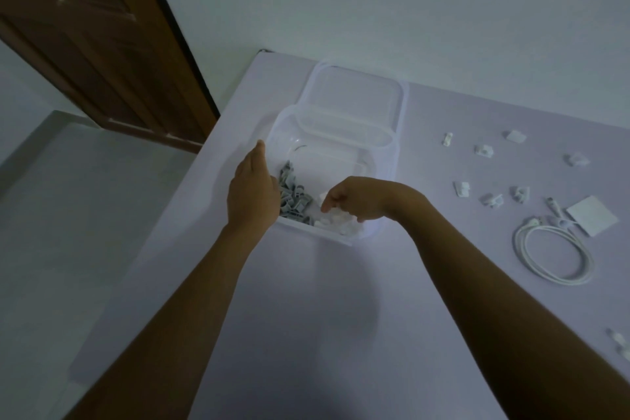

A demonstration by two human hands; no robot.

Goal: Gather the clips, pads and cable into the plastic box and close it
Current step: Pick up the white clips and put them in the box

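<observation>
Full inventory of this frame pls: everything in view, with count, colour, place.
plastic box: one, clear, open, mid-table
lid: one, clear, behind box
grey clips: pile, grey, in box, left side
white clips: several, white, in box, near side
loose clips: seven, white, scattered right of box; about two more at right edge
pad: one, white, beside cable
cable: one, white, coiled, right
table: one, pale lilac
door: one, brown, upper left
left hand: against box's left wall
right hand: over box, fingers curled down
</observation>
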